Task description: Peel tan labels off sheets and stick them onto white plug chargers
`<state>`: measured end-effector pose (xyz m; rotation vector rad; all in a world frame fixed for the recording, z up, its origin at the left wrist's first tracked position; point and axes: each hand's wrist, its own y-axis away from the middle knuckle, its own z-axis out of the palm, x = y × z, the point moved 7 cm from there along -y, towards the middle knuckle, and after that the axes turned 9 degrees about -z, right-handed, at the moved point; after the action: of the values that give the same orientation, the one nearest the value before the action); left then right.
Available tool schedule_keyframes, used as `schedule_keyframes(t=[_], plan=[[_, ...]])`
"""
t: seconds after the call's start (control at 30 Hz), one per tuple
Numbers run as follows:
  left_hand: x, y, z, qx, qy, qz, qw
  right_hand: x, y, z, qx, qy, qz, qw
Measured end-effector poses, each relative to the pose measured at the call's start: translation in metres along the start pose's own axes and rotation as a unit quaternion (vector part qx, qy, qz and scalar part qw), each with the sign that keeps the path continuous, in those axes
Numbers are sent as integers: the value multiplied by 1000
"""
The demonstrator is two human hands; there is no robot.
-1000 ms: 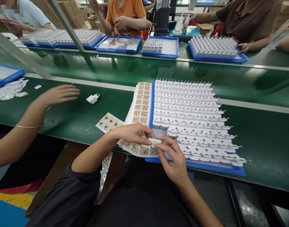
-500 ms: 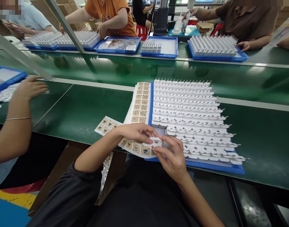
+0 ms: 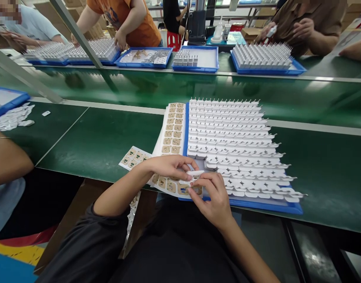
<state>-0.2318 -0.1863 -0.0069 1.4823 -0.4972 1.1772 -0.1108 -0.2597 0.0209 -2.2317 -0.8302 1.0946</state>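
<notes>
My left hand (image 3: 176,167) is closed on a small white plastic part (image 3: 196,172), thumb and fingers gripping its left side. Close against the same part, my right hand (image 3: 211,194) has its thumb and fingertips drawn together; anything pinched there is too small to make out. Under both hands lies a white sheet of tan stickers (image 3: 171,186), its front edge reaching over the table edge. To the right, a blue tray (image 3: 266,206) carries rows of white plastic parts (image 3: 233,133) with thin metal pins.
A stack of sticker sheets (image 3: 171,127) lies along the tray's left side. Left of my forearm is a smaller sheet with green-marked pieces (image 3: 135,157). A neighbour's arm (image 3: 9,157) rests at far left near loose white pieces (image 3: 13,116). Co-workers handle trays across the green conveyor (image 3: 133,87).
My right fingertips have shifted slightly down and left at the white part. The neighbour's hand at left has drawn back from the table. Across the line, a co-worker has raised both hands.
</notes>
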Motion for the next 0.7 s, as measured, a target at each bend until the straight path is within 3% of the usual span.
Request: schedule_keyframes(t=[0.2, 0.7], plan=[[1, 0, -1, 8, -16, 9, 1000, 1, -1, -3, -13, -36, 13, 999], [-3, 2, -5, -15, 14, 7, 1000, 2, -1, -8, -24, -71, -42, 996]])
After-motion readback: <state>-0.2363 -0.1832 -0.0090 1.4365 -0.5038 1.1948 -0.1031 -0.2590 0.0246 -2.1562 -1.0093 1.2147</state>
